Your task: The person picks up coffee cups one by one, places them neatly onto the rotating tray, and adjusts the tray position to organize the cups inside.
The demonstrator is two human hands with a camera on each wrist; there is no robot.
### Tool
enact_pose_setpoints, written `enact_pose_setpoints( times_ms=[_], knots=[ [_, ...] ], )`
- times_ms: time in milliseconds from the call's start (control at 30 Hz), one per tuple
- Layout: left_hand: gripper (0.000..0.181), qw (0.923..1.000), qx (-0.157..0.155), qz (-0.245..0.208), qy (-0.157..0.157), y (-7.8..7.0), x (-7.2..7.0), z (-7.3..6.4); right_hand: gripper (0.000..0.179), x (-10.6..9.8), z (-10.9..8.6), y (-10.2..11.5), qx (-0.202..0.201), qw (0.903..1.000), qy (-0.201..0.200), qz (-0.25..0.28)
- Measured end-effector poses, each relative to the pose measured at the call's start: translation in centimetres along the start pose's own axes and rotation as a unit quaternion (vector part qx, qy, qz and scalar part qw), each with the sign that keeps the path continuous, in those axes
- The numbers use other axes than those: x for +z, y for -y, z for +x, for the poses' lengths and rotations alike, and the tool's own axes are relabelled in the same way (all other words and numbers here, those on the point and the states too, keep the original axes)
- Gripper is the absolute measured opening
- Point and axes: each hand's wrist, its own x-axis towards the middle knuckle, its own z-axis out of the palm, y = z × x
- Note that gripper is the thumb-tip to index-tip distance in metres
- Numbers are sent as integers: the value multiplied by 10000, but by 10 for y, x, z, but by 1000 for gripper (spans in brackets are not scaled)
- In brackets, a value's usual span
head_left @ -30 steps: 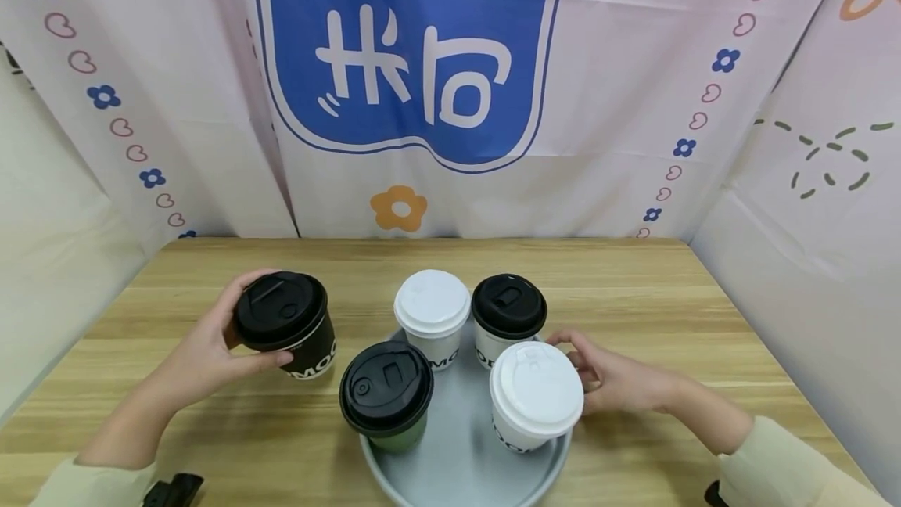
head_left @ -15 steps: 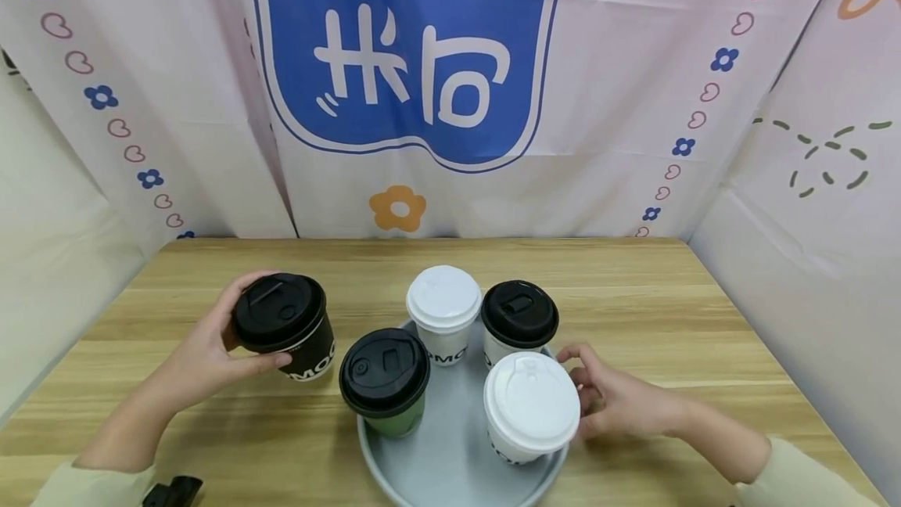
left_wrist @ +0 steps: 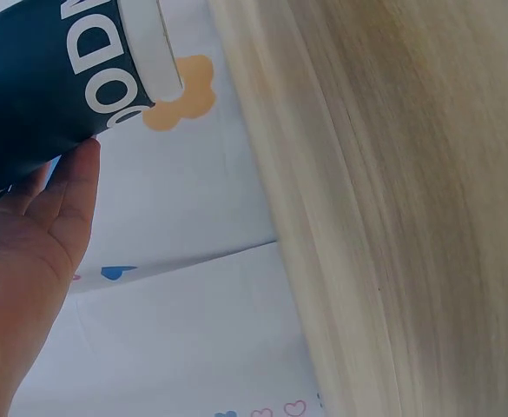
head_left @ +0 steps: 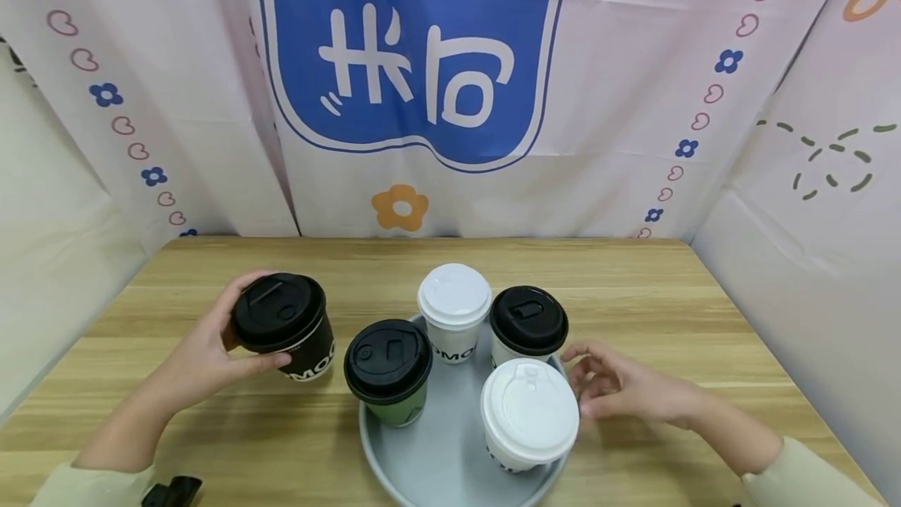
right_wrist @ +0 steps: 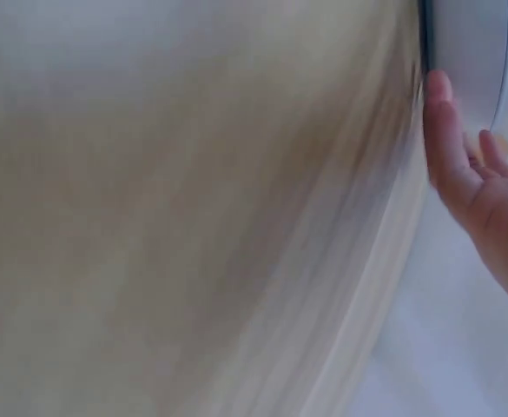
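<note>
My left hand [head_left: 211, 350] grips a black paper cup [head_left: 310, 354] with a black lid and white letters, left of the round grey tray [head_left: 394, 480]. In the left wrist view, a gap shows between the black cup [left_wrist: 36, 95] and the tabletop. My right hand [head_left: 626, 388] is at the tray's right edge, with loosely bent fingers. Its fingertips [right_wrist: 440, 87] are right at the tray's side wall [right_wrist: 466, 52] in the right wrist view. A white-lidded cup [head_left: 529, 407] stands on the tray close to these fingers.
Also on the tray are a green cup [head_left: 400, 405] with a black lid, a white cup [head_left: 454, 303] with a white lid, and a white cup with a black lid [head_left: 529, 321]. The wooden table [head_left: 281, 444] ends at a printed cloth [head_left: 598, 178] behind.
The tray has turned clockwise as seen from above: its back cups shifted right, the green cup back, the front white-lidded cup left. My right hand moved toward me, then back outward. The left stayed still.
</note>
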Motion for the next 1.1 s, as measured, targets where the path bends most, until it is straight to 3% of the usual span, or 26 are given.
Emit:
enact_pose_setpoints(
  times_ms=[267,567,867,1100],
  knots=[
    [96,10000,-8,33,44,0,-1,-1,66,-32,13,-9,-26,9978,136,-645],
    [97,9999,-69,149,16,-3,-2,-2,75,-40,31,-2,87,9851,130,-1710],
    [97,9998,-80,160,44,-3,-1,-2,60,-33,32,0,82,9805,91,-1961],
    [97,9999,-65,110,53,-5,-1,-1,63,-28,30,1,35,9820,13,-1889]
  ],
)
